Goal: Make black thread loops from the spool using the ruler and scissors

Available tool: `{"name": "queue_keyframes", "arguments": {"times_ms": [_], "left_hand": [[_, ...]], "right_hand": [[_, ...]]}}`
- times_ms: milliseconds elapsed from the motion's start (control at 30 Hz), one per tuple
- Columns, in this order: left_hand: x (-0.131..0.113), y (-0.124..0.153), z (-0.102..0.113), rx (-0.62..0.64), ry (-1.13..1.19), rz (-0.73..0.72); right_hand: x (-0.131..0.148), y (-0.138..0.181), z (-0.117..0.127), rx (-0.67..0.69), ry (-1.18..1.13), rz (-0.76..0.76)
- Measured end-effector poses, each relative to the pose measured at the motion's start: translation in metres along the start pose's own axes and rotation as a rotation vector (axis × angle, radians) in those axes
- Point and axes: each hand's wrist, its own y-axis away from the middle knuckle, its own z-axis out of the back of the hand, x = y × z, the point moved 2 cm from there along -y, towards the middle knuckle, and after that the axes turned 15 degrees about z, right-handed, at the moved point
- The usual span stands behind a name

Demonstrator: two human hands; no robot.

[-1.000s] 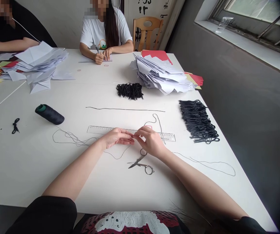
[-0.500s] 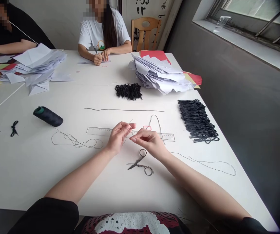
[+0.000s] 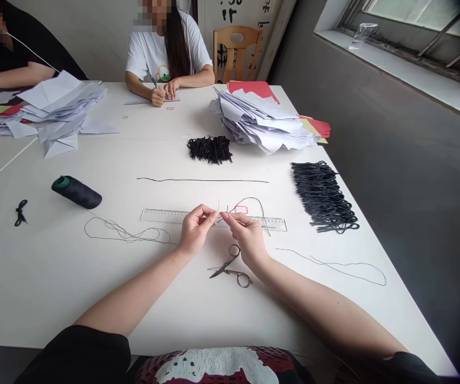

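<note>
1. the left hand (image 3: 195, 230) and right hand (image 3: 248, 240) meet above a clear ruler (image 3: 161, 215), fingers pressed together, tips pinching a thin dark cord (image 3: 249, 199).
2. the cord trails in loose loops over the ruler, toward the middle of the white desk (image 3: 54, 298).
3. it looks light, soft and limp, so it is best held close to the pinch, between the finger pads.
4. small scissors (image 3: 222, 271) lie just below the right hand, toward the desk's near edge.

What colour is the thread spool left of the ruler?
The thread spool is black with a green end, clearest in the head view.
</note>
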Motion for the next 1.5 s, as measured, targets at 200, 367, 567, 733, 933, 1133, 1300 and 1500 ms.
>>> {"name": "queue_keyframes", "arguments": {"times_ms": [200,367,567,733,933,1133,1300,1500], "left_hand": [[0.0022,-0.0005,0.0041,0.029,-0.101,0.009],[0.0002,0.0009,0.0044,0.049,-0.13,0.009],[-0.0013,0.0009,0.0044,0.069,-0.122,0.039],[-0.0009,0.0005,0.0048,0.102,-0.133,0.044],[-0.0002,-0.0008,0.0057,0.109,-0.133,0.058],[0.0018,-0.0019,0.0076,0.081,-0.152,0.032],[0.0015,-0.0025,0.0077,0.068,-0.141,0.025],[0.0029,-0.0031,0.0067,0.085,-0.096,0.052]], "right_hand": [[0.0016,-0.003,0.0032,0.0,-0.095,-0.07],[0.0023,-0.0059,0.005,0.013,-0.145,-0.083],[0.0008,-0.0049,0.0039,0.094,-0.109,-0.081],[0.0016,-0.0054,0.0056,0.097,-0.083,-0.072],[0.0007,-0.0052,0.0079,0.128,-0.075,-0.097],[-0.0003,-0.005,0.0062,0.169,-0.109,-0.104],[-0.0005,-0.005,0.006,0.165,-0.128,-0.093],[-0.0001,-0.0051,0.0056,0.158,-0.123,-0.069]]}}
